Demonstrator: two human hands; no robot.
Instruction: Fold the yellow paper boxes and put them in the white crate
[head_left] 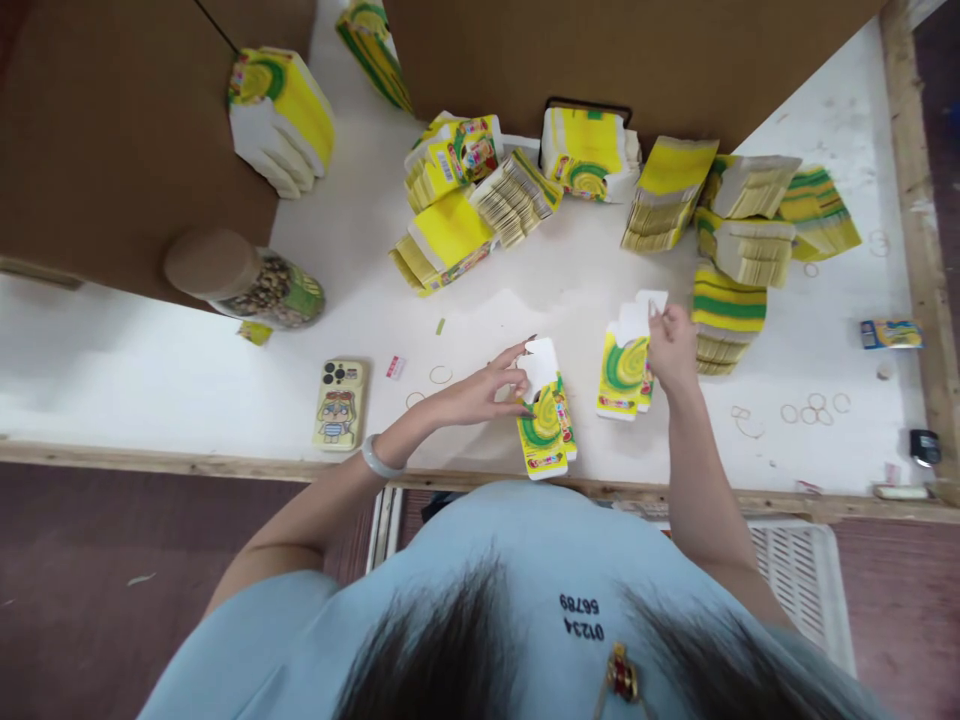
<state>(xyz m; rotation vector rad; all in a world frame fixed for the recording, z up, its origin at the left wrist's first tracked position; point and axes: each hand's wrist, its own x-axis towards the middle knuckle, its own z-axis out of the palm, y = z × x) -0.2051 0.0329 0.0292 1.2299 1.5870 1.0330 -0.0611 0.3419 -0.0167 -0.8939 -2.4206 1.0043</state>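
Note:
My left hand point(491, 388) grips a small yellow and green folding carton point(546, 425) near the table's front edge. Its white end flap stands up between my fingers, and the printed face shows a green swirl. To the right, my right hand point(673, 350) is closed on the upper right side of a second carton point(619, 370) of the same print, with a white flap under the fingertips. The two cartons are apart. Just beyond my right hand lie bundles of flat cartons point(729, 310).
More carton stacks point(450, 235) lie along the back, against a large brown cardboard box point(637, 60). On the left are a jar point(277, 290), a phone point(340, 405) and another cardboard box point(112, 150). Several rubber bands point(816, 408) and a small blue box point(891, 334) lie at right.

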